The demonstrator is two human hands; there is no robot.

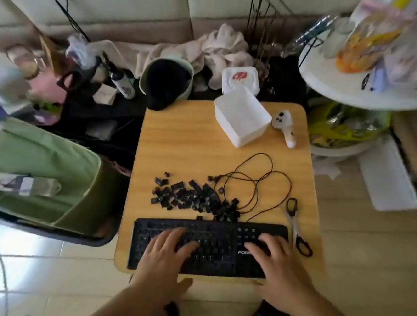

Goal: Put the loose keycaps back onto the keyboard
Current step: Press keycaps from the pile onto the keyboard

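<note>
Loose keycaps [194, 196] heaped on desk [178, 143] just beyond keyboard [208, 247], likely dumped within reach for refitting; cable [255, 184] loops through the pile's right edge. Left hand [164, 256] and right hand [276, 268] lie flat on the keyboard, each grip spread, fingers straight, pinching nothing; scissors [296, 227] just right of right hand.

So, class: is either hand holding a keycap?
No: both the left hand and right hand lie flat on the keyboard, fingers spread.
</note>
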